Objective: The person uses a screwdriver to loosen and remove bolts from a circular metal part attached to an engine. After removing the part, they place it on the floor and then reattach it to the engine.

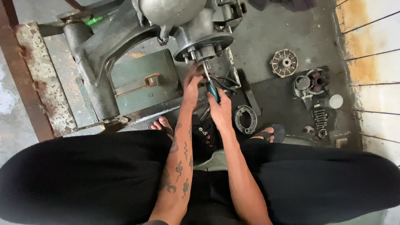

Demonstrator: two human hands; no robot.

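A grey metal engine and swingarm casing (125, 37) rests on a green metal stand (141, 79), its round hub plate (204, 43) facing me. My right hand (220, 109) grips a screwdriver with a teal and black handle (212, 89), its shaft pointing up at the hub's underside. My left hand (191, 85) reaches up beside the shaft, fingers touching the parts under the hub.
On the dark floor to the right lie a brake shoe ring (245, 118), a toothed round clutch part (284, 63), a pulley assembly (312, 81), a white cap (336, 101) and a spring (320, 118). A rusty metal frame (37, 79) stands left. My sandalled feet (266, 133) rest below.
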